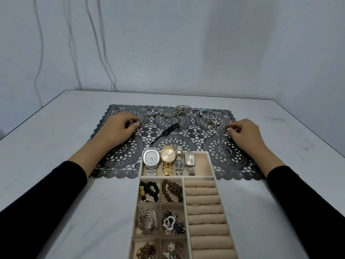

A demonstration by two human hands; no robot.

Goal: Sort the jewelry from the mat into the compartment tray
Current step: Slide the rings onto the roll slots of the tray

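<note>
A dark lace mat (186, 139) lies across the table. On its far part lie a silver chain (168, 114), a bangle with a blue charm (204, 112), a pearl piece (212, 126) and a black cord (168, 130). My left hand (117, 128) is at the mat's left end, fingertips pinching a small ring (141, 124). My right hand (244, 132) is at the mat's right end with fingers curled on something small that I cannot make out. The beige compartment tray (211, 177) stands in front, with several watches (168, 159) in its top section.
The tray's small left compartments hold bead bracelets (149, 190), brooches and pendants; its right column has padded ring rolls (203, 200). The white table (65, 184) ends at a wall with hanging cables (104, 53). Black sleeves cover both forearms.
</note>
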